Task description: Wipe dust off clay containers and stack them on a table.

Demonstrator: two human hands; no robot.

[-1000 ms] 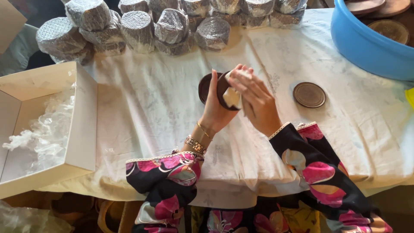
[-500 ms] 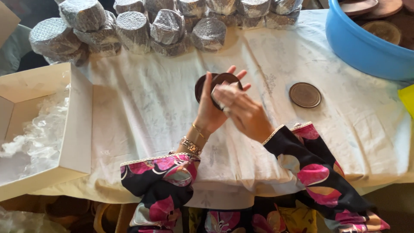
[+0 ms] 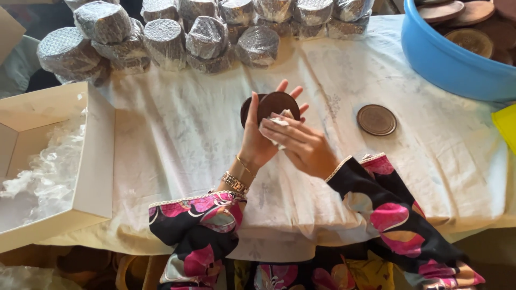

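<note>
Up above the middle of the worktop [image 3: 177, 134], a dark brown round disc [image 3: 277, 103] is held on edge, its flat face turned toward the camera. What looks like a second dark disc [image 3: 246, 110] sits just behind it, only its left rim showing. The left hand [image 3: 258, 134] grips the disc from the left and behind, thumb along the near rim, fingers spread upright past the far edge. The right hand [image 3: 303, 147] is closed on a small white cloth [image 3: 275, 124] and presses it against the lower right of the disc face. Both sleeves are black with pink flowers, and a gold watch [image 3: 235, 183] and thin bangle circle the left wrist.

A pale printed sheet covers the worktop. To the right of the hands, well apart, a single brown disc [image 3: 377, 119] lies flat on the sheet. Along the far edge stands a heap of round bundles [image 3: 161, 37] wrapped in clear film. At the far right corner a blue tub [image 3: 446, 59] holds more brown discs, and a yellow thing [image 3: 506, 126] shows at the right edge. On the left, an open white box [image 3: 99, 156] holds a wad of white stuffing [image 3: 43, 166].
</note>
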